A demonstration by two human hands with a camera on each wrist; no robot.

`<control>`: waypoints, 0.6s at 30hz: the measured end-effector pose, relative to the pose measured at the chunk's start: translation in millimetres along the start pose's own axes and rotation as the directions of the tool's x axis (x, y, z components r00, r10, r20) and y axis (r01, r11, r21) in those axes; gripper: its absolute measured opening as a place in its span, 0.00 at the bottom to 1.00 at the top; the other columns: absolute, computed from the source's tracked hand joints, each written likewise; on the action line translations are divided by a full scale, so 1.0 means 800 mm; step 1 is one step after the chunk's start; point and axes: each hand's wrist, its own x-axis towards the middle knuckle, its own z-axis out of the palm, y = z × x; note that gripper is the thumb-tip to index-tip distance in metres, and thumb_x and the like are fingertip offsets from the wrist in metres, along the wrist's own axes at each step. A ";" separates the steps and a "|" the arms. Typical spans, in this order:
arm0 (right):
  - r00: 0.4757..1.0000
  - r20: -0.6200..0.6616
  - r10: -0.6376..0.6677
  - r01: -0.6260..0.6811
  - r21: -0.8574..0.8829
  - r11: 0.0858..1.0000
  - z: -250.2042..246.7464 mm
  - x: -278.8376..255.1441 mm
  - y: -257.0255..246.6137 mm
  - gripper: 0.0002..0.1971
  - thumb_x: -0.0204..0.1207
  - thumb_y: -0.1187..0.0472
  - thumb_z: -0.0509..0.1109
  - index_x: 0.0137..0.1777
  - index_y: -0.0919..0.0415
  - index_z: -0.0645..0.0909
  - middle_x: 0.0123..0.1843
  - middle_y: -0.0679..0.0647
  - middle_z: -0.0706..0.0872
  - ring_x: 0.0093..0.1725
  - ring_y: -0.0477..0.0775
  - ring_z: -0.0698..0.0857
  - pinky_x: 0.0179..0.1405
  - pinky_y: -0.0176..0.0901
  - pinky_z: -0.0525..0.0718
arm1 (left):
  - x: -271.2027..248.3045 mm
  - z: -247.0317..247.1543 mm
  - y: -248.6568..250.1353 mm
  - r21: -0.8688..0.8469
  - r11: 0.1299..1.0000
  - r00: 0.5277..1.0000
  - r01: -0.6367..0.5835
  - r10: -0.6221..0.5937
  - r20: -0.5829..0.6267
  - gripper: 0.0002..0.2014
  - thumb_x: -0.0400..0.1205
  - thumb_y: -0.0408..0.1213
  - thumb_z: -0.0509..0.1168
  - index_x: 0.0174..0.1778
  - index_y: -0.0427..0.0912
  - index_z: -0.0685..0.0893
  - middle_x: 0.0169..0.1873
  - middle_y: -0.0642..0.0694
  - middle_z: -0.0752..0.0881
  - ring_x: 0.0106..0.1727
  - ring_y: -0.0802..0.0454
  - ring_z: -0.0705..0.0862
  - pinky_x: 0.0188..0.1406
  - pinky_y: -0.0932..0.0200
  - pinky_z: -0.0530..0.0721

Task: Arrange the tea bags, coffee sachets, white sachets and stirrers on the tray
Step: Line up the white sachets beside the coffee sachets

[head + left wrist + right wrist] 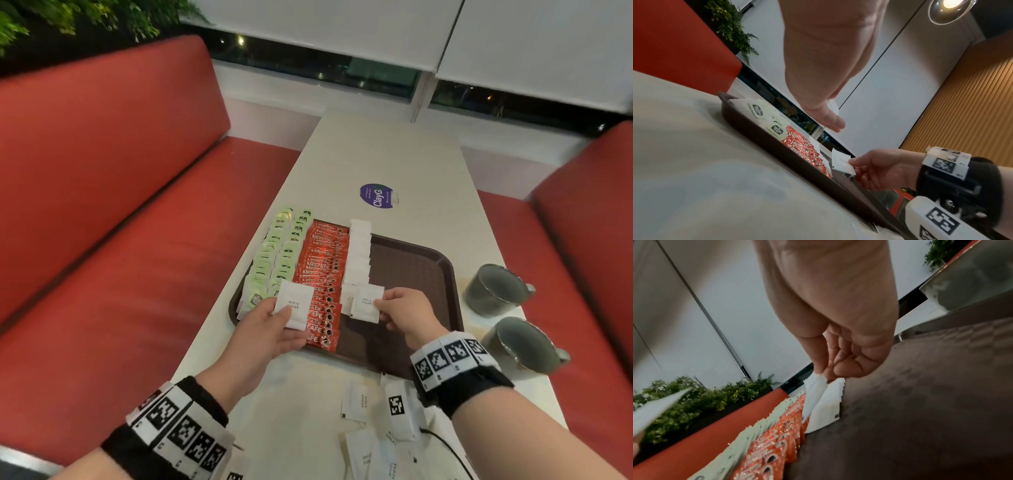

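White sachets fill one overlapping column [358, 260] on the brown tray [418, 270], too closely stacked to count, just right of the red coffee sachets [320, 274]. The right hand [407, 313] pinches one white sachet [366, 305] by its edge between thumb and fingertips, holding it over the near end of that column; the right wrist view shows this sachet [813, 395] tilted on edge above the stack. The left hand [263, 329] grips a second white sachet [294, 305] between thumb and fingers, raised above the near-left part of the tray, over the coffee sachets. One column of coffee sachets lies on the tray, and left of it run two columns of green tea bags [279, 260], whose far ends pass the tray's far rim. Loose white sachets [356, 401], at least four, lie on the table [394, 154] in front of the tray's near edge. Two grey mugs [496, 289] stand on the table right of the tray, one nearer than the other. A round purple sticker [376, 195] sits on the table beyond the tray. Red benches [102, 171] flank the table.
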 end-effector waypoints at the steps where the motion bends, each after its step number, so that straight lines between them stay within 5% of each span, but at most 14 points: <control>1: 1.000 0.006 0.025 -0.025 -0.022 0.999 0.004 0.006 0.001 0.05 0.76 0.68 0.71 0.39 0.61 0.82 0.37 0.59 0.87 0.32 0.50 0.81 0.26 0.39 0.77 | 0.001 -0.001 -0.001 0.011 1.000 1.000 -0.003 0.003 -0.005 0.11 0.87 0.33 0.56 0.64 0.44 0.76 0.54 0.40 0.88 0.49 0.42 0.90 0.46 0.54 0.90; 9: 0.990 0.049 0.134 -0.124 -0.172 0.977 0.032 0.022 -0.009 0.05 0.77 0.68 0.71 0.51 0.66 0.81 0.36 0.59 0.84 0.33 0.52 0.83 0.37 0.43 0.87 | 0.003 -0.011 -0.001 0.045 0.999 1.000 -0.006 0.007 -0.013 0.08 0.86 0.31 0.59 0.54 0.48 0.80 0.50 0.43 0.89 0.44 0.47 0.89 0.46 0.56 0.90; 13: 0.986 0.052 0.158 -0.144 -0.214 0.966 0.030 0.018 -0.017 0.07 0.78 0.67 0.70 0.54 0.67 0.80 0.36 0.59 0.84 0.33 0.53 0.84 0.43 0.47 0.90 | 0.005 -0.012 -0.002 0.058 0.998 1.000 0.020 -0.019 -0.022 0.07 0.84 0.30 0.62 0.54 0.41 0.84 0.48 0.43 0.91 0.43 0.48 0.90 0.42 0.60 0.90; 18: 0.994 0.000 -0.105 0.100 -0.296 0.950 0.022 0.001 -0.014 0.07 0.76 0.58 0.70 0.52 0.59 0.82 0.44 0.55 0.87 0.46 0.54 0.88 0.53 0.53 0.88 | 0.007 -0.010 -0.001 0.061 0.997 0.999 0.050 -0.050 -0.010 0.08 0.84 0.30 0.61 0.56 0.39 0.83 0.50 0.42 0.90 0.44 0.46 0.91 0.40 0.60 0.90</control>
